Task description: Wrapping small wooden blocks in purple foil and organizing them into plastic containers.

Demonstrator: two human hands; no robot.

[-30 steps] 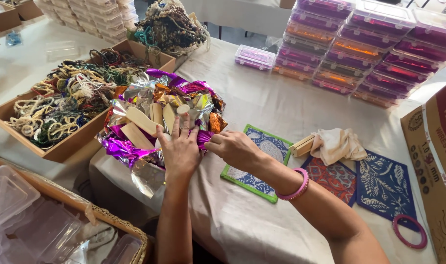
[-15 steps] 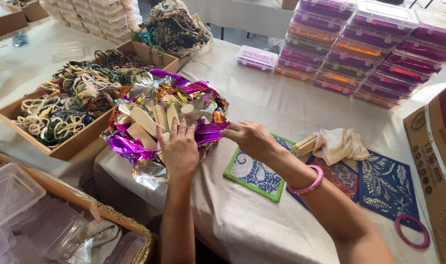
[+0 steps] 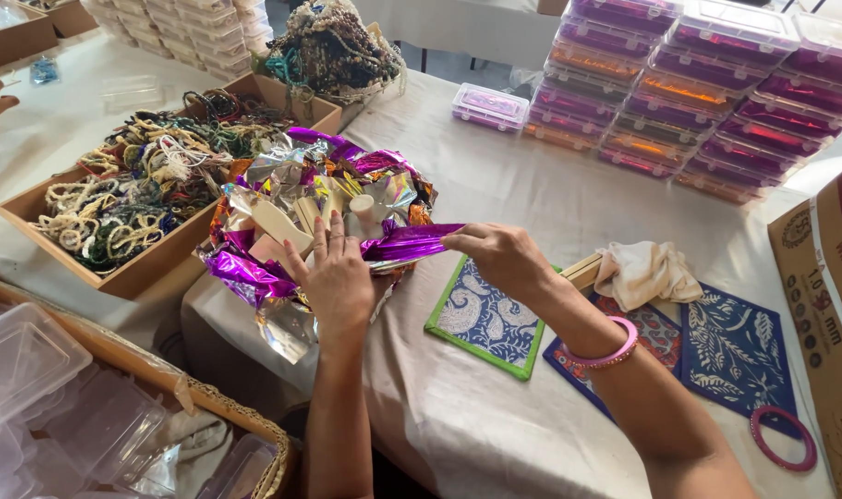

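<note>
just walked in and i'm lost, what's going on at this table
A person is working on a bundle of shiny purple foil that holds pale wooden sticks. The left hand presses flat on the bundle, while the right hand pinches a foil flap and draws it sideways. A box of bracelets sits alongside.

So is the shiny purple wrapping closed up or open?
Open. The shiny foil wrap is spread out, showing pale wooden pieces inside; the right hand pulls one purple edge sideways.
</note>
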